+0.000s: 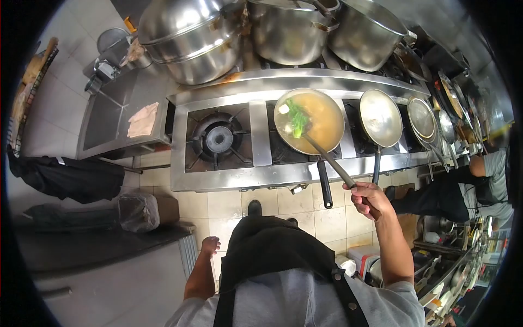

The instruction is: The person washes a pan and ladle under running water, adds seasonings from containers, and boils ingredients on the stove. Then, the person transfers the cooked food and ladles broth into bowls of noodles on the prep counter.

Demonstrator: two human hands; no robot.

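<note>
My right hand (368, 199) is wrapped round the handle of a long ladle (330, 162), whose head is hidden in a pan (341, 131) on the stove. Cloudy yellowish broth (321, 117) fills this pan, with bright green leafy vegetables (297, 120) and a white piece at its left side. The pan's black handle (324, 185) points toward me, unheld. Low on my left, my left hand (210, 245) hangs beside my apron with loosely bent fingers and nothing visible in it.
A second pan (381, 122) with pale liquid sits to the right, beside strainers (422, 117). Left is a bare burner (219, 140). Large steel pots (289, 35) stand behind. A pink cloth (143, 120) lies on the left counter. Another person (485, 185) stands at far right.
</note>
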